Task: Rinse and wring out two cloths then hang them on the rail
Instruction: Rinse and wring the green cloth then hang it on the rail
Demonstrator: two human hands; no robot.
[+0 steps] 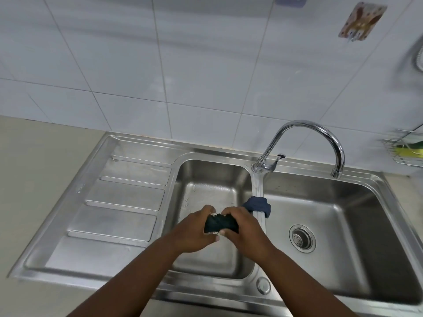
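So the double steel sink (325, 179) has a smaller left basin (212, 179), and over it both hands are clamped round a dark green cloth (220, 223) bunched into a tight wad, left hand (194, 229) and right hand (242, 227) each gripping an end. It looks soft, soggy and probably heavier than you'd expect, so I'd grab the two ends and twist opposite ways. The blue cloth (257, 205) sits draped over the divider, just right of the hands, limp and easy to pinch up by a fold.

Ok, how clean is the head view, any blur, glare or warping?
Head view: centre sharp on both hands and the dark cloth; right edge smeared around the wire rack; wide-angle bending of wall tiles; soft glare on the faucet.
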